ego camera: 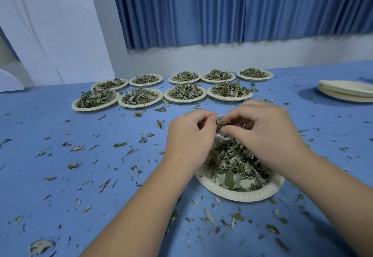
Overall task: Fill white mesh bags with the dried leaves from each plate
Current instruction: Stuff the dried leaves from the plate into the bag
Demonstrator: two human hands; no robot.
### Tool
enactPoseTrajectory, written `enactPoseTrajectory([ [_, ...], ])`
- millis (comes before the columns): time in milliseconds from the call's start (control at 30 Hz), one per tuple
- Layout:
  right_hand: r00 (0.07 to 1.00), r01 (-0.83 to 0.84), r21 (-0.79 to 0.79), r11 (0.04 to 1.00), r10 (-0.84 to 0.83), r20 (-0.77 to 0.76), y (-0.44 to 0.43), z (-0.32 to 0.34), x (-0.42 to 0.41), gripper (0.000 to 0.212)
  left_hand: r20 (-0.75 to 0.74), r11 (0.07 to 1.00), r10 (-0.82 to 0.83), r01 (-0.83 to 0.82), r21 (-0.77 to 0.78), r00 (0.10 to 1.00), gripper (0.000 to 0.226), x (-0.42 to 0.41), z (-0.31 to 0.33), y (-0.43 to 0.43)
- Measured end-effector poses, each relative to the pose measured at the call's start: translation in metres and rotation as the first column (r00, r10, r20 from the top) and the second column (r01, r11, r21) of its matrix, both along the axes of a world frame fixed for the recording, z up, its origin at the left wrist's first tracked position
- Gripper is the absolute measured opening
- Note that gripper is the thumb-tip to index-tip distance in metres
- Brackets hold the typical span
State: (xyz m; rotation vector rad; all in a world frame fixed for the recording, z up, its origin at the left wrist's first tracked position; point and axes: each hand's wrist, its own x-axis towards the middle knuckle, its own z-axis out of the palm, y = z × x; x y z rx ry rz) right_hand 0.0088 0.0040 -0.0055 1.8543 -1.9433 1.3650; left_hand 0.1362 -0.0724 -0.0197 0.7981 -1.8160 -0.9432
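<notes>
A paper plate (238, 193) heaped with dried leaves (236, 161) lies just in front of me on the blue table. Above its far edge my left hand (188, 138) grips a small white mesh bag (221, 136), of which only slivers show between my hands. My right hand (266, 133) pinches a tuft of dried leaves (221, 124) at the bag's mouth, thumb and fingers curled round it. Most of the bag is hidden behind both hands.
Several more paper plates of dried leaves (139, 98) stand in two rows at the back of the table. A stack of bare paper plates (347, 91) sits at the far right. Loose leaf bits (120, 144) litter the blue table top (60, 186). A blue curtain hangs behind.
</notes>
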Motion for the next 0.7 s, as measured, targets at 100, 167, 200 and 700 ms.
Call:
enactPoseTrajectory([
  [100,0.992,0.026,0.051,0.998,-0.020,-0.122,-0.004,0.002,0.006,0.011,0.011,1.000,-0.004,0.004,-0.026,1.000,0.021,-0.001,0.000,0.002],
  [167,0.997,0.006,0.096,0.995,0.001,-0.080,-0.002,0.003,0.007,0.019,-0.004,1.000,0.005,-0.005,-0.019,1.000,0.021,0.000,0.000,0.002],
  [200,1.000,-0.015,0.108,0.994,0.018,-0.022,0.000,0.003,0.006,0.024,-0.017,1.000,0.008,-0.009,-0.014,1.000,0.021,0.001,0.000,0.001],
  [700,0.998,-0.007,0.181,0.983,-0.005,0.067,0.022,0.026,-0.021,0.009,-0.055,0.992,0.096,-0.100,-0.071,0.994,0.024,0.009,0.003,-0.006],
])
